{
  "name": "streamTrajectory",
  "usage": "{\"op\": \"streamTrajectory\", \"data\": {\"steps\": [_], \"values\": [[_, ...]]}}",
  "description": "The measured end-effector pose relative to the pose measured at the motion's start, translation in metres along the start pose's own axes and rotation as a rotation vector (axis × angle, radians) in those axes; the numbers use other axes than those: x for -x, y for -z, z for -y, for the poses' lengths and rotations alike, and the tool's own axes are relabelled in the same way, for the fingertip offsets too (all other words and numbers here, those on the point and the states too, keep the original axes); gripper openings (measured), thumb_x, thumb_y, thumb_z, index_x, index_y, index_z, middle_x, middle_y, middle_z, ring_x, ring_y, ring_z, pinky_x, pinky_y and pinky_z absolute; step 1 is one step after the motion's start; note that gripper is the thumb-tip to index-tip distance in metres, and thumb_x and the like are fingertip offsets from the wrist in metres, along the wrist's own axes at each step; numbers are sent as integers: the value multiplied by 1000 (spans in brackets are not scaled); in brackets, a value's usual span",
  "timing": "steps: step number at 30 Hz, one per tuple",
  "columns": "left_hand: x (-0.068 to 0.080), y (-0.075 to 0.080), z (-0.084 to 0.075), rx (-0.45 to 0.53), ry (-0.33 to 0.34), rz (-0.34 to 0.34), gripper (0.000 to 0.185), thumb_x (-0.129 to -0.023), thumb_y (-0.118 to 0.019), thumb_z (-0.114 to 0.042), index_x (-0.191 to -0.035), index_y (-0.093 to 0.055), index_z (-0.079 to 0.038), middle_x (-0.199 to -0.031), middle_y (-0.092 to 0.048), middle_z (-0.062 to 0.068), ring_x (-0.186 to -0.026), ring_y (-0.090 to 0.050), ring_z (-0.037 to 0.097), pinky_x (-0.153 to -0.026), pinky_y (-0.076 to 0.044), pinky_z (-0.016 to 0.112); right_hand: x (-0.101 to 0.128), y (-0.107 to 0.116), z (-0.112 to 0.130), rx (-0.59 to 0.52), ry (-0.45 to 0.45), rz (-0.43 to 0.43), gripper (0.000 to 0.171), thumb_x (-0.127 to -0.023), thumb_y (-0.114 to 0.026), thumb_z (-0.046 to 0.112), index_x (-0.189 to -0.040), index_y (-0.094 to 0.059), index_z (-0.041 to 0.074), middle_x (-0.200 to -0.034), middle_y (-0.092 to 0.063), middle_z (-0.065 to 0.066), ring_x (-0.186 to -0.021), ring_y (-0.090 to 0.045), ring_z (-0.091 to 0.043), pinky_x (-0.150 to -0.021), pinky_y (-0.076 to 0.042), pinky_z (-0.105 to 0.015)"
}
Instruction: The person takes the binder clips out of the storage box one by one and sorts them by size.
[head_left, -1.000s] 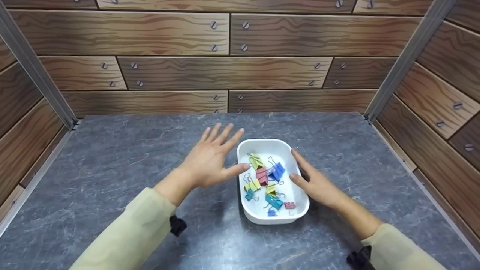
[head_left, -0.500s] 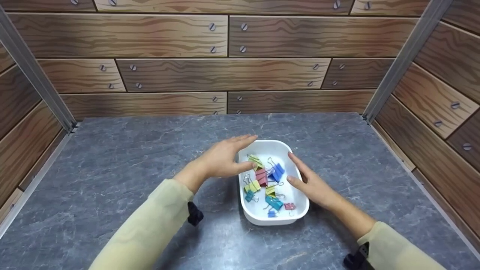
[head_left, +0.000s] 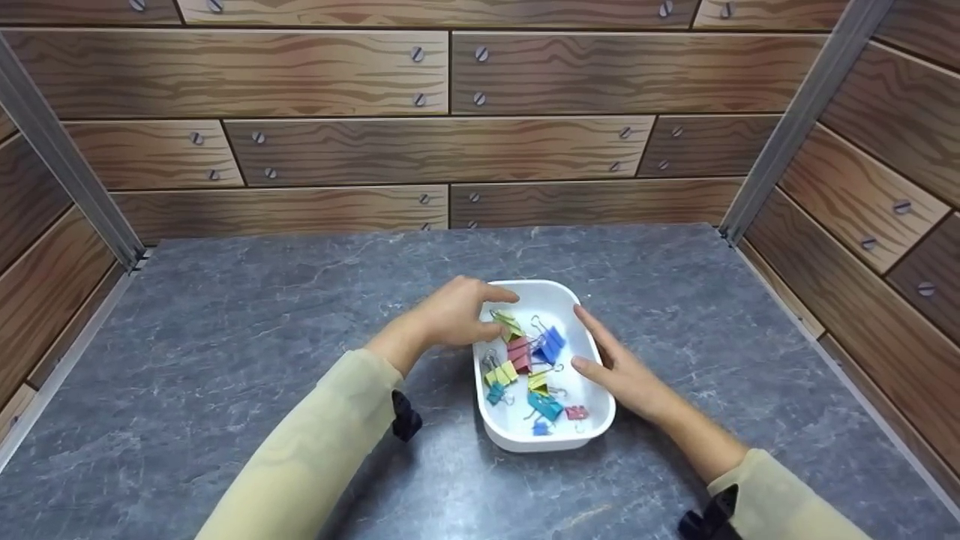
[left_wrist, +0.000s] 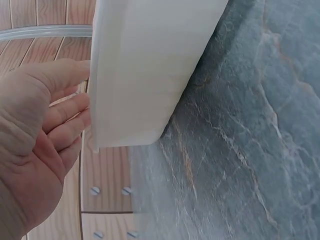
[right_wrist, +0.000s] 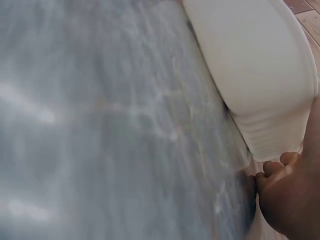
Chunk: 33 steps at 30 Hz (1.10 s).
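**White tray of binder clips, both hands at its sides**

The white tray point(head_left: 592, 420) sits near the middle of the grey stone-pattern table point(head_left: 225, 337), a little to my right, long axis running away from me. Inside lies a loose heap of binder clips point(head_left: 529, 360) in yellow, red, blue and teal, wire handles tangled.

Handling, my estimate: the tray looks like thin rigid plastic, light, with smooth walls that may slip on the table. The clips are loose and would slide if it tips. Best hold is on both long walls, kept level.

My left hand point(head_left: 457, 315) is at the far left corner, fingers bent over the rim toward the yellow clip; I cannot tell if they touch it. In the left wrist view the fingers point(left_wrist: 65, 120) lie against the outer wall. My right hand point(head_left: 622, 371) rests flat along the right wall, fingers straight, gripping nothing.

Against a second ago: the left hand was spread wide above the table beside the tray; it has since closed in and curled over the rim. The right hand has barely shifted. Tray unmoved.
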<state>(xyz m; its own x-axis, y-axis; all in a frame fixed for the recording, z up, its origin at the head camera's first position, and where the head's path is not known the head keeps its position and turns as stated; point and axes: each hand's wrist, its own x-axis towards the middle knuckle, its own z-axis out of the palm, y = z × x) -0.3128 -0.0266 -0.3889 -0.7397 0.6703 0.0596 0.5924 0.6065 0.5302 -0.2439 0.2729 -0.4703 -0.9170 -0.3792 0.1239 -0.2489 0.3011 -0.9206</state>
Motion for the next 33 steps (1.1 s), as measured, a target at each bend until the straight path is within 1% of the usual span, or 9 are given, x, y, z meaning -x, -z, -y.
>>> {"op": "streamTrajectory", "data": {"steps": [5, 9, 14, 17, 19, 22, 26, 31, 33], "values": [[-8, -1, 2, -37, -7, 19, 49, -92, -79, -14, -140, -70, -10, -139, -70, 5, -135, -60, 26, -116, -44, 41, 1, 0, -2, -21, -11, 10, 83, -106, -63, 10, -172, -14, 18, -177, -11, -15, -157, -22, -37, -118, -31, -24], [-12, -2, 5, -66, -33, 33, 45, -92, -78, -11, -136, -72, -8, -135, -72, 5, -131, -63, 25, -114, -46, 40, 3, 1, -3, -40, -19, 21, 82, -107, -62, 11, -172, -13, 22, -177, -9, -15, -157, -21, -37, -116, -33, -24], [-16, -3, 9, -90, -50, 40, 42, -90, -79, -7, -132, -75, -7, -130, -74, 6, -126, -67, 25, -111, -49, 39, 3, 1, -3, -28, -14, 20, 82, -107, -62, 11, -172, -14, 22, -177, -9, -14, -158, -19, -36, -122, -28, -36], [-18, -3, 10, -96, -47, 43, 42, -88, -81, -4, -130, -76, -7, -128, -75, 6, -123, -68, 25, -109, -50, 39, 3, 1, -3, -20, -12, 14, 82, -107, -63, 12, -172, -14, 21, -177, -9, -12, -159, -17, -35, -124, -21, -46], [-19, -3, 10, -102, -41, 50, 41, -89, -82, -4, -129, -76, -7, -126, -76, 6, -121, -69, 24, -108, -51, 38, 3, 2, -2, -15, -10, 11, 82, -106, -62, 12, -172, -14, 21, -177, -9, -12, -159, -16, -35, -125, -19, -49], [-19, -3, 10, -103, -28, 56, 40, -88, -81, -2, -128, -77, -8, -124, -77, 6, -118, -70, 23, -106, -52, 38, 4, 2, -1, -8, -11, 11, 82, -107, -62, 12, -172, -14, 21, -177, -8, -12, -159, -14, -35, -126, -17, -46], [-20, -4, 11, -101, -28, 52, 40, -88, -79, 2, -126, -78, -8, -123, -77, 5, -116, -70, 22, -105, -53, 37, 4, 3, -3, 6, -11, 7, 81, -107, -62, 14, -172, -14, 22, -177, -10, -11, -159, -16, -34, -125, -20, -36], [-21, -5, 14, -109, -43, 31, 39, -88, -75, 6, -124, -80, -9, -120, -78, 4, -115, -71, 22, -104, -54, 37, 3, 3, -4, 8, 1, 11, 81, -107, -62, 14, -172, -15, 23, -177, -10, -12, -158, -18, -35, -124, -21, -39], [-21, -6, 15, -109, -58, 15, 38, -89, -73, 8, -122, -80, -8, -119, -78, 5, -114, -71, 22, -103, -54, 37, 3, 3, -3, 4, 0, 13, 81, -107, -61, 14, -172, -14, 23, -177, -10, -12, -158, -18, -35, -124, -22, -37]]}}
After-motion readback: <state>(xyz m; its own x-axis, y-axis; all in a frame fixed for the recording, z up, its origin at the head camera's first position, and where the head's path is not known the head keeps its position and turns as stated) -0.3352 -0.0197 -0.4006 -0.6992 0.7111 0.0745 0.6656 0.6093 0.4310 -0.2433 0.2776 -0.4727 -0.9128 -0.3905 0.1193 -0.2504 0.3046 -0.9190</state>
